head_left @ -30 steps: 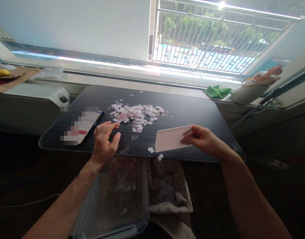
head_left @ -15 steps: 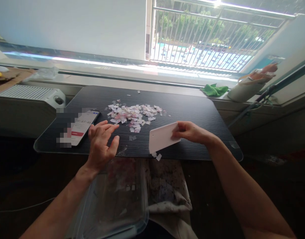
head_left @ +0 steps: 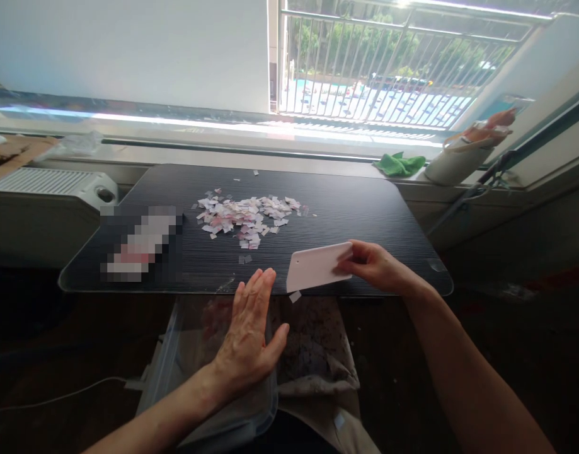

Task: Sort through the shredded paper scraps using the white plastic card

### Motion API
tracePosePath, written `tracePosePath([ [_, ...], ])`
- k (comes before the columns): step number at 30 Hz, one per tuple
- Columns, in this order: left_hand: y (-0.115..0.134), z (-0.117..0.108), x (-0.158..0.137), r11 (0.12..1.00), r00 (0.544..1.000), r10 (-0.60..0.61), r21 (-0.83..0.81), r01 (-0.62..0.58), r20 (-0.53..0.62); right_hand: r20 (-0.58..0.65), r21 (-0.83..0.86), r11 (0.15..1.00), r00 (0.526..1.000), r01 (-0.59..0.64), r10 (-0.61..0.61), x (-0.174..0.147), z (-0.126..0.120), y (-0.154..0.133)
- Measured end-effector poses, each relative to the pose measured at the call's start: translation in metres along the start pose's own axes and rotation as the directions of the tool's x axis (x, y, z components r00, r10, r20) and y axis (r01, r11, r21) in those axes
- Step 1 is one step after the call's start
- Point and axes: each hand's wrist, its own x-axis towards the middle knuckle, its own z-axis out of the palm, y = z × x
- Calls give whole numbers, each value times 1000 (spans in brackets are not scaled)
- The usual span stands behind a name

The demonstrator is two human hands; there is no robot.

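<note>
My right hand (head_left: 372, 265) pinches a flat white plastic scraper (head_left: 312, 268) with a small hole in one corner, tilted on edge near the table's front edge. One small paper piece (head_left: 295, 296) shows at the table edge just under the scraper's left corner. My left hand (head_left: 254, 328) is open, fingers stretched out and thumb apart, left of the scraper and above a clear plastic bin (head_left: 265, 416). A pile of small cut paper pieces (head_left: 246, 214) lies on the black table (head_left: 350, 208), farther back than both hands.
A phone (head_left: 147, 243), blurred by blocks, lies at the table's left. On the sill behind are a green cloth (head_left: 399, 165) and a white pot (head_left: 459, 161). A white heater (head_left: 57, 189) stands at the left. Some cloth (head_left: 312, 347) hangs right of the bin.
My left hand has moved right and nearer me, from beside the phone to over the bin. The scraper has shifted slightly right. A paper piece now shows on my lap.
</note>
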Motion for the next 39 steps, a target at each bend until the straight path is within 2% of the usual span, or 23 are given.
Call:
tracePosePath([
  [5, -3, -1, 0, 1000, 1000, -2, 2, 2, 28, -39, -30, 999, 999, 11, -12, -21, -2, 4],
  [9, -2, -1, 1, 1000, 1000, 7, -2, -7, 7, -96, -117, 992, 994, 38, -49, -30, -3, 3],
  [13, -10, -12, 6, 999, 1000, -16, 33, 16, -8, -93, -188, 980, 992, 63, -82, -32, 1, -6],
  [18, -38, -39, 18, 962, 987, -122, 233, 143, -103, -193, -177, 981, 975, 73, -107, -18, 15, -5],
  [20, -47, -45, 25, 939, 983, -131, 304, 164, -128, -242, -158, 986, 965, 62, -100, -8, 25, -2],
  [25, -52, -42, 40, 917, 991, -117, 376, 134, -68, -326, -90, 995, 942, 52, -79, 15, 53, -4],
  [28, -53, -39, 42, 910, 992, -113, 396, 124, -50, -371, -115, 992, 925, 46, -86, 23, 67, -5],
  [31, -54, -39, 36, 905, 994, -92, 413, 107, -57, -360, -138, 990, 929, 33, -81, 25, 81, 1],
  [36, -53, -46, 20, 898, 992, -102, 423, 122, -71, -235, -27, 1000, 972, 7, -13, 17, 102, 6],
  [39, -54, -53, 10, 897, 987, -128, 414, 156, -95, -230, 28, 1000, 973, 4, 3, 12, 104, 4],
])
